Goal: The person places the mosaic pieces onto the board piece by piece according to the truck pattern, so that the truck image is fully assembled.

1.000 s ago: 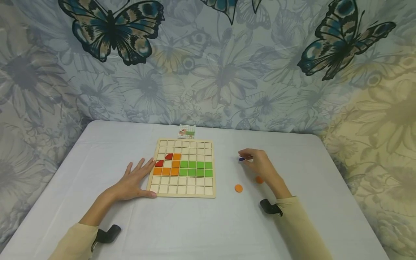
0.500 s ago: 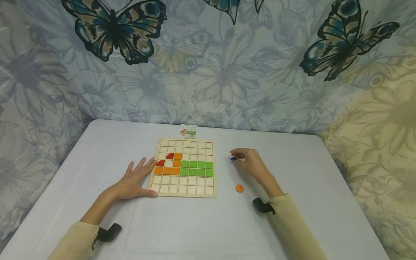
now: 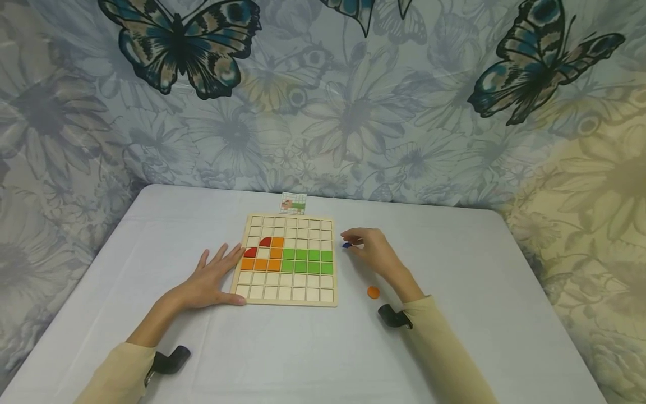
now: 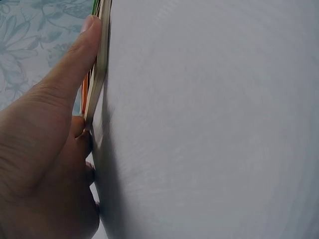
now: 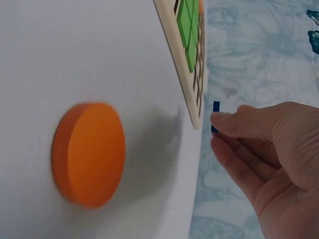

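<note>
A wooden grid board lies on the white table, bearing green squares, orange squares and two red quarter-round pieces. My left hand rests with fingers spread along the board's left edge, its thumb by the near corner. Just off the board's right side, my right hand pinches a small blue piece between thumb and fingers. Its full shape is hidden by the fingertips. Nearer to me, beneath the right forearm's left side, lies an orange disc.
A small pattern card stands behind the board's far edge. Black wrist cameras stick out from the left sleeve and right sleeve. A patterned cloth with butterflies hangs right behind the table.
My right hand has moved left toward the board with the blue piece. A second orange disc, seen one second ago, is now hidden behind the right forearm. The left hand stays in place.
</note>
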### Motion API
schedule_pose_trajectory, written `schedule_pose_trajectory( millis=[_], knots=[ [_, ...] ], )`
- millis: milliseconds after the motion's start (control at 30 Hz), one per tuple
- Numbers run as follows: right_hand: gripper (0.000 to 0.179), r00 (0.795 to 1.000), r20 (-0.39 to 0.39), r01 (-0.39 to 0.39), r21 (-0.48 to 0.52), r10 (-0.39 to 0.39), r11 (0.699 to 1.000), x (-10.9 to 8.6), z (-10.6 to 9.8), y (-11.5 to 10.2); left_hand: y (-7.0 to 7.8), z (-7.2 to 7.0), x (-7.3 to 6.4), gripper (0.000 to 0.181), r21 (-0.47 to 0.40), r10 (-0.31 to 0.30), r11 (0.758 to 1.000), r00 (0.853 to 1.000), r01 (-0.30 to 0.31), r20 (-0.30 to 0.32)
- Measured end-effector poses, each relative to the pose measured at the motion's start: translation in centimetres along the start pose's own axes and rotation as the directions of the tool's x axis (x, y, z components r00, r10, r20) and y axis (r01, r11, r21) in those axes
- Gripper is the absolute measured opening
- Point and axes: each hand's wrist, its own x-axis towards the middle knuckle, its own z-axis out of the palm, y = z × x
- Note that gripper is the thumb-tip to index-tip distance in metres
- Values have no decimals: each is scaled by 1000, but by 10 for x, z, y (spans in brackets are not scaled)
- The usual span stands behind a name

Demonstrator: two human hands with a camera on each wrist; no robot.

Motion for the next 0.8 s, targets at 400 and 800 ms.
schedule_pose_trajectory(
  millis=[400, 800],
  knots=[
    [32, 998, 49, 37, 1, -37, 999, 11, 17, -24, -3, -1, 0, 121, 7, 11, 1000, 1000, -11, -5],
    [31, 995, 85, 38, 37, -41, 999, 21, 43, -44, -1, 0, 1, 121, 4, 11, 1000, 1000, -11, 0]
  ],
)
